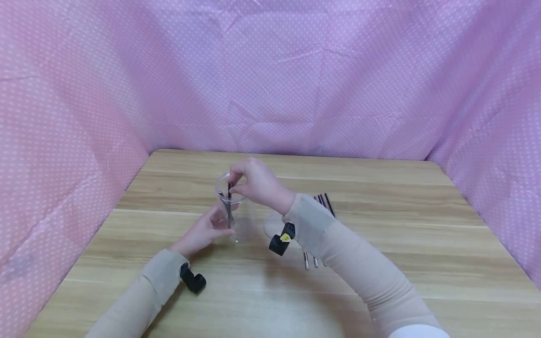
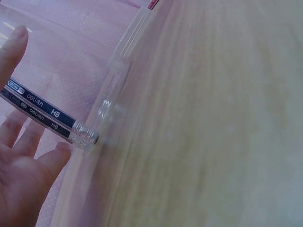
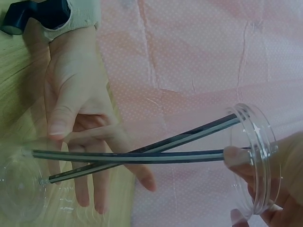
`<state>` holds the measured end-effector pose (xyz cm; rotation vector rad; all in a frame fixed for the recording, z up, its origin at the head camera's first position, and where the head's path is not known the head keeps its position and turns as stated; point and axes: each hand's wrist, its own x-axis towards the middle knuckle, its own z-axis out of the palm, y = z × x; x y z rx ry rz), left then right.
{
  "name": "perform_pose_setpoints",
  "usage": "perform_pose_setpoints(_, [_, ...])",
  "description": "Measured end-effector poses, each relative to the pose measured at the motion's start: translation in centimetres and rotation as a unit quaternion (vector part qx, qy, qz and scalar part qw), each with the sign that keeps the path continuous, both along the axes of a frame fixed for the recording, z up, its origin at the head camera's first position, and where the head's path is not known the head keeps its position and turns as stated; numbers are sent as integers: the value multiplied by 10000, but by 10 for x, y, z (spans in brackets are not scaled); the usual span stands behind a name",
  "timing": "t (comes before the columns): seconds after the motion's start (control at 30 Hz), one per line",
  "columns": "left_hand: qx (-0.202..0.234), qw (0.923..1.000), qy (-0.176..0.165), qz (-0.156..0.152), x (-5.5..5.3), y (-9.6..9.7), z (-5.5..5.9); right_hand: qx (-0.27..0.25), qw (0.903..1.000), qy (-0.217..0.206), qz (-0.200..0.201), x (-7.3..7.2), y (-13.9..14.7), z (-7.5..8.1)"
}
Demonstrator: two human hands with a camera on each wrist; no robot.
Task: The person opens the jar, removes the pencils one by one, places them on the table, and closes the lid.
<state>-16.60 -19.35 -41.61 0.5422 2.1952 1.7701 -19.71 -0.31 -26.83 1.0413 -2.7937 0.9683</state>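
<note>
A clear plastic jar [image 1: 244,230] stands on the wooden table with its mouth up. My left hand [image 1: 211,227] grips its side low down, with fingers spread along the wall in the right wrist view. Inside are two dark striped pencils marked HB, which cross each other. At the jar's mouth, my right hand [image 1: 258,185] pinches the upper end of one pencil [image 3: 189,157] between thumb and fingers. The other pencil [image 3: 203,128] leans toward the rim [image 3: 258,189]. In the left wrist view, the pencils' lower ends [image 2: 59,116] are near the jar's bottom.
A round clear lid [image 1: 272,226] lies on the table to the right of the jar, partly behind my right wrist. Several more pencils [image 1: 326,204] lie side by side under my right forearm, which hides their middles. Pink dotted cloth [image 1: 270,84] hangs around the table.
</note>
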Motion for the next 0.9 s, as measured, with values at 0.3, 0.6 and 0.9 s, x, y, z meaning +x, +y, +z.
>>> perform_pose_setpoints(0.3, [-79,10000,29,36,1,2,3,-171,9998,68,32,1,4,1])
perform_pose_setpoints(0.6, [4,10000,18,86,4,2,1,-824,9958,51,396,0,10,-3])
perform_pose_setpoints(0.9, [-153,9997,-78,201,2,0,2,-3155,9444,-910,150,0,14,-9])
